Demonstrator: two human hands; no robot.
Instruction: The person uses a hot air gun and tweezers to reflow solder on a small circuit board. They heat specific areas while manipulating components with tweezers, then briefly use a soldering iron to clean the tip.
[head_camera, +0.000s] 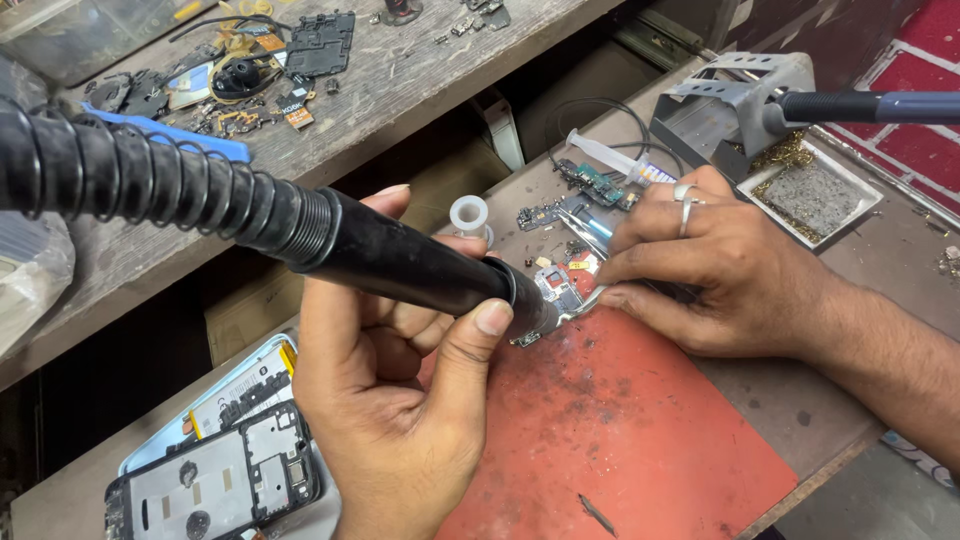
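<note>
Board: small circuit board (560, 287), silvery with red and blue patches, is lying at the upper edge of the red mat (620, 420), right under the nozzle.
Left hand: left hand (400, 400) is wrapping closed around the black hot-air wand (400, 262), thumb pressing near its metal tip, ribbed hose (150, 180) trailing off left.
Right hand: right hand (720, 265) is pinching tweezers (600, 230) shut beside the board, fingers touching the mat.
Edges: mat is reaching the bench (800, 420) front edge at lower right; opened phone (215, 485) is sitting near the left corner.
Room: bare red mat is lying open below both hands; soldering stand (740, 100) and brass wool tray (810, 190) are crowding the far right.
</note>
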